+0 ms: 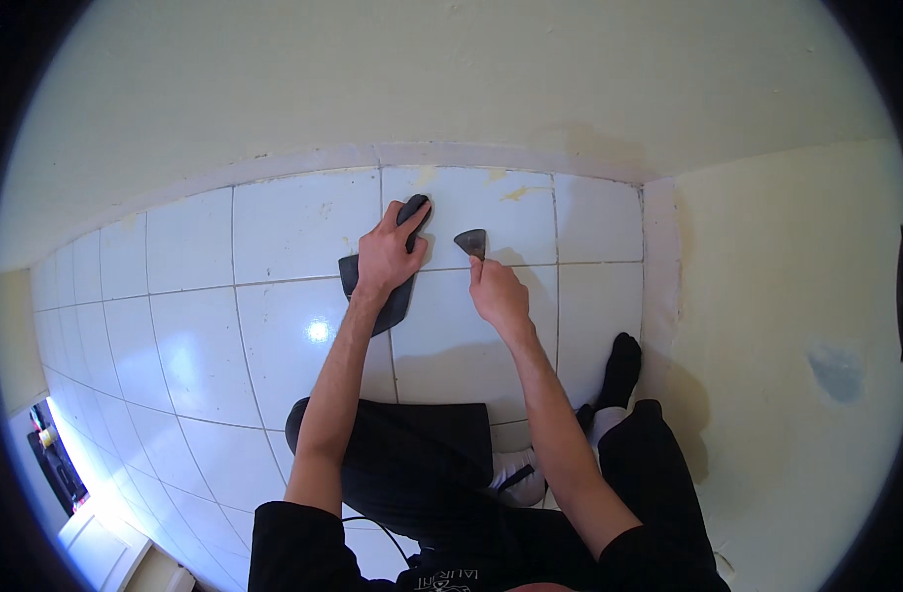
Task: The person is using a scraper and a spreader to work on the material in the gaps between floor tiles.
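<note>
My left hand (387, 255) is closed around the handle of a black dustpan (396, 308). The wide pan shows below and beside my wrist, over the white floor tiles, and its handle points toward the wall. To its right, my right hand (500, 294) grips a scraper (471, 242) with a dark, flared blade. That blade points away from me, over a tile; whether it touches the surface I cannot tell. Yellowish residue (515, 193) marks the tile beyond the scraper, close to the wall.
A pale wall (372, 79) with a low skirting runs along the far side and meets a right-hand wall (787, 296) at a corner. My black-socked foot (623, 360) is near that right wall. A white panelled piece (101, 548) stands at the lower left, beside bright light.
</note>
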A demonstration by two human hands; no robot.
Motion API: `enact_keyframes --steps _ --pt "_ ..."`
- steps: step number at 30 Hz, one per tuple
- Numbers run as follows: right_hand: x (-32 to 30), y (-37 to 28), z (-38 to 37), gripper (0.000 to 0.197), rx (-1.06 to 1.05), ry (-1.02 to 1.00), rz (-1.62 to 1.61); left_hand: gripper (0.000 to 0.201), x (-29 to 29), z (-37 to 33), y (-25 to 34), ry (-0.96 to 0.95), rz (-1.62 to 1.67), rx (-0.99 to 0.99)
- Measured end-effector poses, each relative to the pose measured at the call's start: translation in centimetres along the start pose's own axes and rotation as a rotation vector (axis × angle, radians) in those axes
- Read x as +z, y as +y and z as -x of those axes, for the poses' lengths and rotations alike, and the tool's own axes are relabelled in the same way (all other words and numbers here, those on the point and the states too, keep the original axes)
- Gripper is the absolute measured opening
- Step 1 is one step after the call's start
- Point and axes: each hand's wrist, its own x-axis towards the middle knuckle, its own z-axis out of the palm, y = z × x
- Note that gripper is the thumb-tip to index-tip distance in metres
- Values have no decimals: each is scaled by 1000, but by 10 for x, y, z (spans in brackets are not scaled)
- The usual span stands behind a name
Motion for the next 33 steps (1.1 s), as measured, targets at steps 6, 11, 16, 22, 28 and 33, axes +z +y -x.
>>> enact_keyframes --steps 6,11,16,22,28,33 --pt "-4 2 -1 56 -11 -4 2 56 2 0 -2 14 19 6" --pt "-2 -1 1 55 -17 19 34 56 2 1 -2 22 20 18" --pt "4 1 7 52 -34 56 -17 55 0 0 -1 11 16 9" --pt "-2 6 1 55 -49 -6 -5 55 0 -1 0 15 22 9" --pt "-1 3 4 55 -15 -2 -2 57 -1 0 1 7 18 1" --pt "-2 7 3 53 -36 -22 25 56 -1 1 2 11 12 4"
